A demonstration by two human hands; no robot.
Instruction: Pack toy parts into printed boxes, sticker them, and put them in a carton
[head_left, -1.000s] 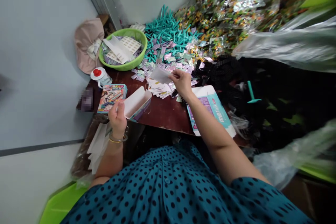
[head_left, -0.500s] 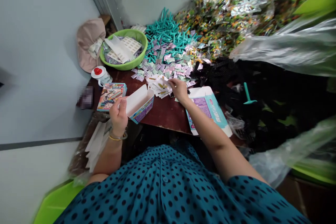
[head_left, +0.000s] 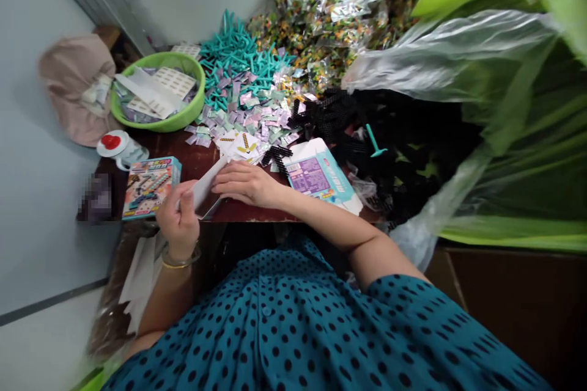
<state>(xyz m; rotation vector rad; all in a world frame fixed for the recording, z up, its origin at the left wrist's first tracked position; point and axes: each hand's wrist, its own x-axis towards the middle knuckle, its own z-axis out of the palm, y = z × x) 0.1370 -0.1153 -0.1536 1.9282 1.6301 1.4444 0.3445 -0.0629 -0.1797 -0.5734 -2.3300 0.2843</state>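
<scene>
Has brought the right hand [head_left: 247, 184] back from the papers [head_left: 243, 145] to the open box [head_left: 207, 188], and has turned the view to the right, so leaving the whole worktop further left in sight. Keeps the left hand [head_left: 178, 217] on the near left end of the open box, pinching its wall between thumb and curled fingers. Holds the box by the near edge of the dark red table [head_left: 247, 214], with a white inner face turned up. Lays the right fingers nearly straight and close together across the opening, partly hiding it; cannot tell whether pinching anything beneath them.

Works with a printed box [head_left: 151, 186] just left of the open one and a lidded cup [head_left: 132, 153] behind it. Has the papers just beyond the right hand, at the front of scattered sachets [head_left: 257, 119], with black strips [head_left: 277, 154] beside them. Has a flattened carton [head_left: 316, 174] just past the right forearm, and teal sticks [head_left: 233, 52] heaped behind the sachets, between a green basket [head_left: 200, 96] and bagged pieces [head_left: 316, 24].
</scene>
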